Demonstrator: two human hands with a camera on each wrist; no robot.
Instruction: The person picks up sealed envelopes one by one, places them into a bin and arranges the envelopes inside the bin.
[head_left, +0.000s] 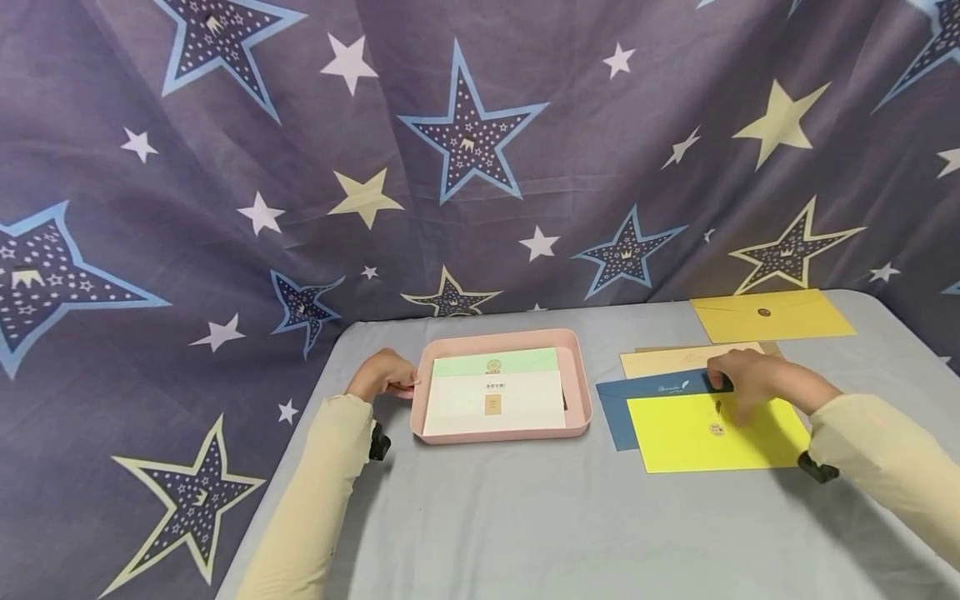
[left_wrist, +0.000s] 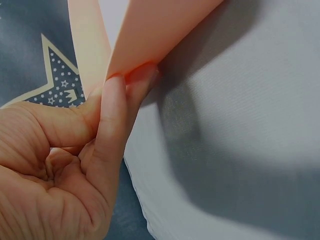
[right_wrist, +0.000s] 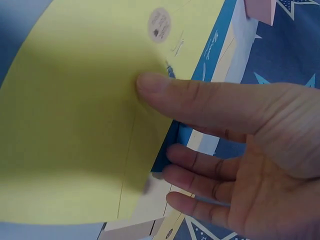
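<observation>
A shallow pink tray [head_left: 495, 435] holds a white envelope [head_left: 457, 408] lying over a mint-green envelope [head_left: 532, 360]. My left hand [head_left: 384, 375] pinches the tray's left rim between thumb and fingers, as the left wrist view shows up close. On the right, my right hand [head_left: 757, 383] is at the far edge of a bright yellow envelope [right_wrist: 80, 110] with a round seal. Its thumb lies on top, and the index fingertip passes out of sight behind that edge. The other fingers reach over a blue envelope [head_left: 618, 417] just beneath.
A cream envelope [head_left: 637, 364] and a brown one [head_left: 771, 348] lie partly covered behind the blue one. Farther back is a golden-yellow envelope [head_left: 795, 315] with a dark seal. A grey cloth covers the table [head_left: 510, 525]; a star-patterned curtain [head_left: 570, 150] hangs behind it.
</observation>
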